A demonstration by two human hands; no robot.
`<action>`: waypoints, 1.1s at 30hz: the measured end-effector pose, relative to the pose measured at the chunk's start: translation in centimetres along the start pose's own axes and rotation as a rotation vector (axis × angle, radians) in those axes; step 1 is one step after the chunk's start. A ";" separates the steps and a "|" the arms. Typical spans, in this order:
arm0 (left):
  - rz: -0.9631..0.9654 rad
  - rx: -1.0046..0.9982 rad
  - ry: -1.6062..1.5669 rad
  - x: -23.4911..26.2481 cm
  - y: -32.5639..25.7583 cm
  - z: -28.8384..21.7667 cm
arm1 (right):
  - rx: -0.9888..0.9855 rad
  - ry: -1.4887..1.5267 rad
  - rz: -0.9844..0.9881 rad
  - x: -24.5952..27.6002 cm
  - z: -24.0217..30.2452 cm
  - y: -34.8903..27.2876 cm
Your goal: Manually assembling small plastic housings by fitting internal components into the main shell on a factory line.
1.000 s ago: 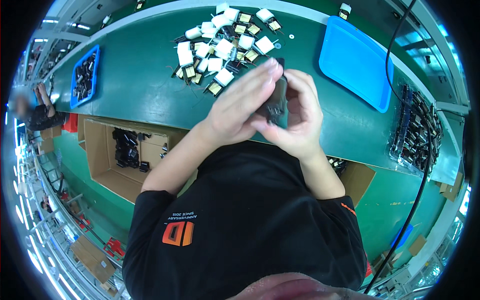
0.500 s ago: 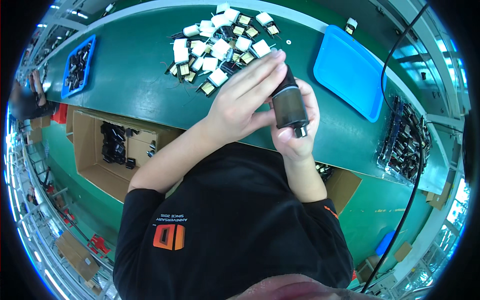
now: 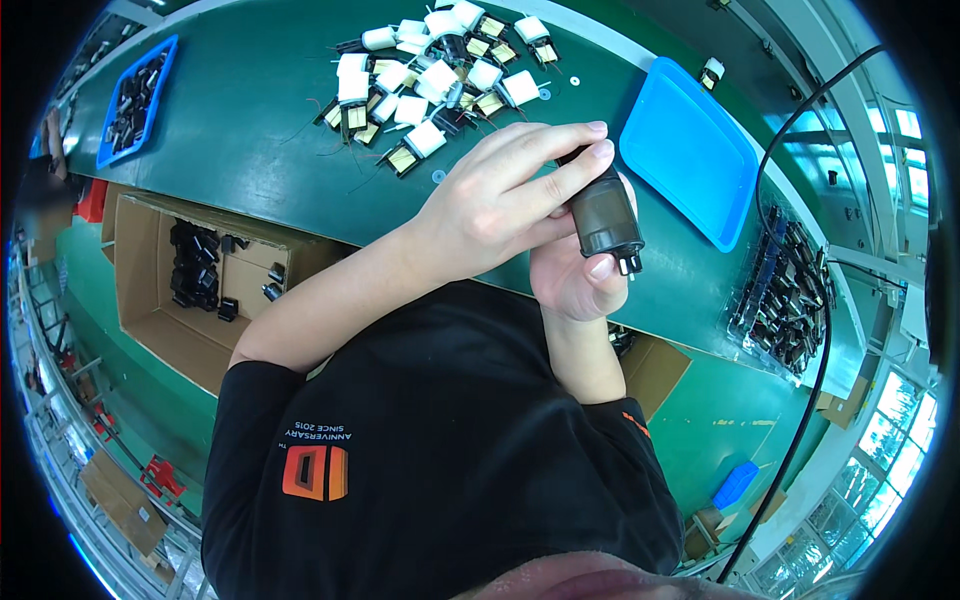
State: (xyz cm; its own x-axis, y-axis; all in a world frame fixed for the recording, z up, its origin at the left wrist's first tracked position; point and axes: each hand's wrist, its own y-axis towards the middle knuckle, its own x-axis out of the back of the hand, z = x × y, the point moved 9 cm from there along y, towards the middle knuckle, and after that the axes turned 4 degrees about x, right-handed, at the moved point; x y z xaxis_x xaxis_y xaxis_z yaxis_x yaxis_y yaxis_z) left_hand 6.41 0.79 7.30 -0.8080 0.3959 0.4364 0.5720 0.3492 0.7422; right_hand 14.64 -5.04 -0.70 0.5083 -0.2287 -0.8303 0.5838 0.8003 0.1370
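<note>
Head view, hands: the left hand (image 3: pixel 490 205) and the right hand (image 3: pixel 575 275) meet above the near edge of the green surface (image 3: pixel 240 150), both on one dark cylindrical part (image 3: pixel 605 215).
Left hand fingers: the fingers (image 3: pixel 560 140) lie stretched across the upper end and side of the part, closed against it.
Right hand fingers: curled around the part from below, with the thumb (image 3: pixel 600 268) pressed at its lower end; the grip is clamped on the part.
Dark cylindrical part: held tilted, its lower end with small metal prongs (image 3: pixel 630 265) pointing down to the right, lifted off the surface, just left of the blue tray.
Blue tray (image 3: pixel 690 150): lies on the surface to the right of the hands.
White and yellow components (image 3: pixel 430 70): a loose pile with thin wires, on the surface beyond the hands.
Blue bin (image 3: pixel 135 95): far left on the surface, holding dark parts.
Cardboard box (image 3: pixel 165 280): open, below the surface edge on the left, with black parts inside.
Black parts rack (image 3: pixel 785 295): at the right end of the surface, beside a black cable (image 3: pixel 820 330).
</note>
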 end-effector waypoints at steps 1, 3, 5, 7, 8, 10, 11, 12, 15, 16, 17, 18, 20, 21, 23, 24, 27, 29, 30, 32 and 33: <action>-0.017 -0.003 -0.003 0.3 0.0 0.0 | 0.001 0.004 0.019 -0.1 -0.1 0.1; -0.051 -0.011 -0.006 0.7 -0.4 0.1 | 0.004 0.007 0.042 -0.6 -0.3 0.2; -0.067 -0.037 -0.026 0.5 -0.2 0.1 | 0.050 -0.003 0.011 -0.6 0.0 0.6; 0.092 0.048 -0.082 -0.6 -0.2 0.9 | 0.021 -0.043 -0.024 0.5 0.5 0.3; 0.214 0.044 -0.056 -0.3 -0.3 0.7 | -0.004 -0.107 -0.004 0.7 1.5 0.2; 0.225 0.066 0.073 3.3 -1.0 1.1 | 0.002 -0.458 0.194 2.1 6.5 -1.4; 0.143 0.097 0.120 6.9 -2.3 1.6 | 0.025 -0.741 0.384 3.4 9.8 -3.1; 0.070 0.170 0.218 10.7 -3.4 2.5 | -0.156 -0.953 0.402 5.8 11.9 -5.1; -0.429 0.542 0.356 23.2 -14.1 8.0 | -0.803 -1.346 0.157 15.2 15.4 -14.0; -0.563 0.668 0.388 26.3 -17.0 9.3 | -0.810 -1.345 0.147 16.5 15.1 -15.7; -0.698 0.795 0.420 28.9 -20.1 10.3 | -0.895 -1.540 0.033 19.1 15.4 -17.7; -0.793 0.853 0.394 30.8 -23.1 11.1 | -0.977 -1.732 -0.083 20.8 16.2 -18.7; -0.944 0.906 0.293 32.6 -28.0 12.1 | -0.916 -1.798 -0.001 18.7 16.8 -15.7; -0.941 0.902 0.295 32.7 -29.1 11.8 | -0.848 -1.856 0.070 16.5 17.2 -13.7; -0.817 0.884 0.686 33.5 -30.1 10.2 | -0.821 -1.609 0.059 11.4 17.6 -7.9; -0.885 0.841 0.600 34.5 -31.4 9.9 | -0.504 -1.651 0.304 8.8 18.0 -3.4; -0.859 0.947 0.596 36.0 -35.0 10.3 | -0.035 -2.010 0.198 10.6 20.3 10.9; -0.773 1.067 0.649 35.3 -37.3 11.5 | 0.233 -2.053 -0.042 14.3 21.5 20.4; -0.680 1.076 0.678 34.9 -38.9 12.6 | 0.257 -2.044 -0.014 20.2 23.5 22.7; -0.421 1.290 0.697 32.5 -41.9 17.2 | 0.226 -2.245 -0.330 27.5 25.3 30.6; -0.191 1.359 0.678 34.7 -50.4 18.1 | 0.063 -2.263 -0.266 28.0 21.5 33.2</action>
State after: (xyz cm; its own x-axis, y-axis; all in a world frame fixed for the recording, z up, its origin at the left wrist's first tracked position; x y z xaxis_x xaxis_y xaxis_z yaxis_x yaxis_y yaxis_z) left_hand -47.85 12.26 -24.15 -0.5766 -0.0626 0.8146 -0.1573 0.9869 -0.0355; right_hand 61.87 3.20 -7.72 0.0655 -0.3732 0.9254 0.7263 0.6538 0.2123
